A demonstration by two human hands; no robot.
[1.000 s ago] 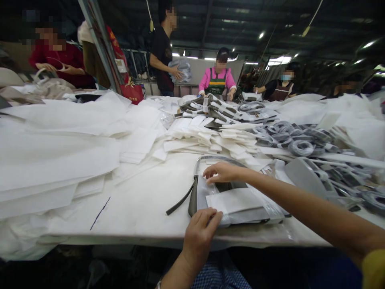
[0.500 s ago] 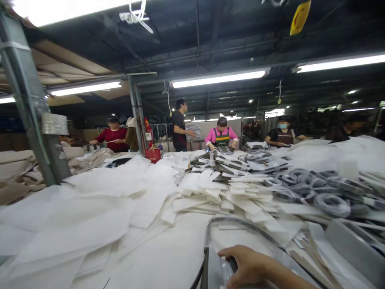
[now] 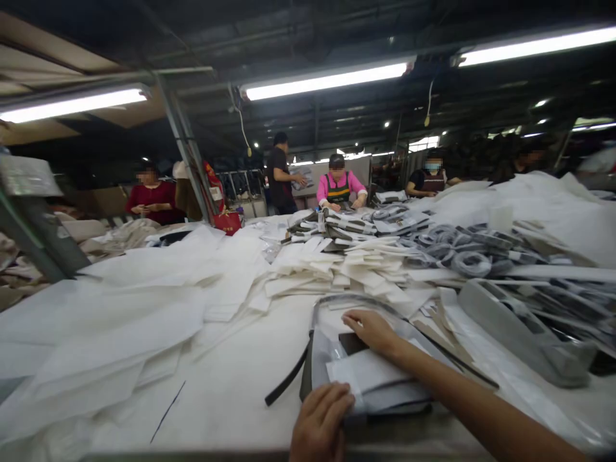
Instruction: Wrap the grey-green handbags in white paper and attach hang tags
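A clear plastic bag [image 3: 320, 362] with dark edging lies at the front of the table, its rounded far end raised. White and dark folded pieces [image 3: 370, 372] show in and over it. My left hand [image 3: 322, 417] has its fingers curled over the bag's near left edge. Above the bag's far part is my right hand [image 3: 370, 328], fingers bent and close together; whatever they pinch is hidden. A loose dark strap end [image 3: 283, 385] sticks out on the left side of the bag.
White sheets [image 3: 120, 314] cover the left of the table. Stacked white strips [image 3: 332, 269] lie behind the bag. On the right are a grey box-like piece [image 3: 520, 333] and coiled grey strips [image 3: 471, 263]. Co-workers [image 3: 339, 186] sit or stand beyond the table.
The view has tilted down and turned right. My left hand has come into view on the bag's near edge. My right hand has moved toward the bag's far end, its fingers closer together.
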